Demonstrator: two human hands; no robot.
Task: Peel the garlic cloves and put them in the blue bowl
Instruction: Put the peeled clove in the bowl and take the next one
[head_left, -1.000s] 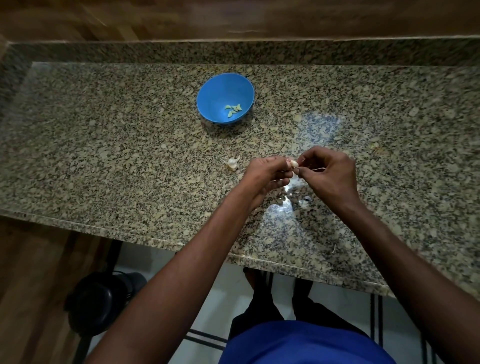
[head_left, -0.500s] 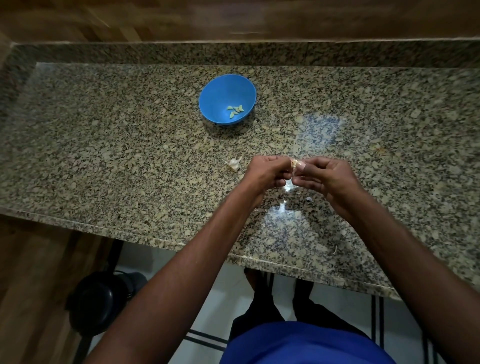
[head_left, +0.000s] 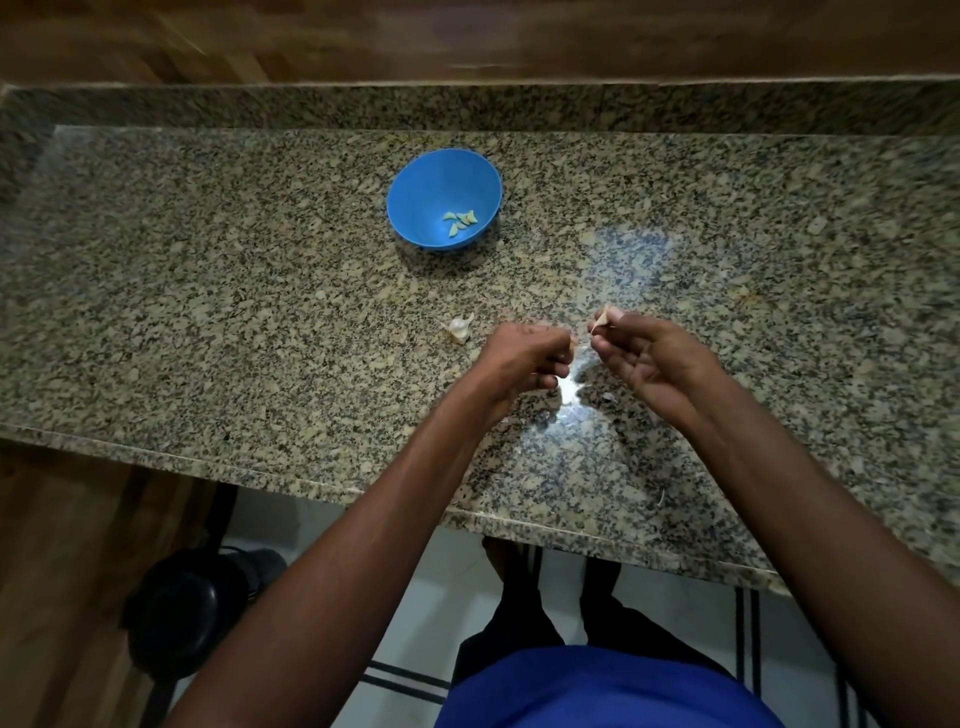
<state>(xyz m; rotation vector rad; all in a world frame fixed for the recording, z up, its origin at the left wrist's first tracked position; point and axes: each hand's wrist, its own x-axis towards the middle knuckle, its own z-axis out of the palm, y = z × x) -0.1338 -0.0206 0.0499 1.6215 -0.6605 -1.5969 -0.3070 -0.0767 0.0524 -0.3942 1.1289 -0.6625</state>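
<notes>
The person is working over the near half of the worktop (head_left: 208, 312), both hands up off the stone and a small gap apart. The right hand (head_left: 644, 358) is pinching a pale, pointed bit at its fingertips, the other fingers hanging loose; it looks like a strip of skin (head_left: 602, 325), though it is too small to be sure. The left hand (head_left: 524, 358) is curling tight, knuckles up, and whatever it is gripping is hidden inside the fist. Judging by the task, that is probably the clove being peeled, but the view is not showing it.

Here is the risk. A half-peeled clove is slick, and with the hands hanging close to the near edge of the worktop, a slip from that closed grip could be sending it onto the floor below. The skin may also be tearing off in scraps rather than one piece, leaving bits clinging. Loose flakes are lying on the stone under the hands, in the glare, and could be riding along to the bowl.

The bowl (head_left: 444, 200) is sitting well apart from both hands, farther back and a little to the left, with a few peeled cloves (head_left: 460, 222) resting inside. Just beside the left hand, on its far left, a piece of unpeeled garlic (head_left: 460, 328) is waiting on the stone.
</notes>
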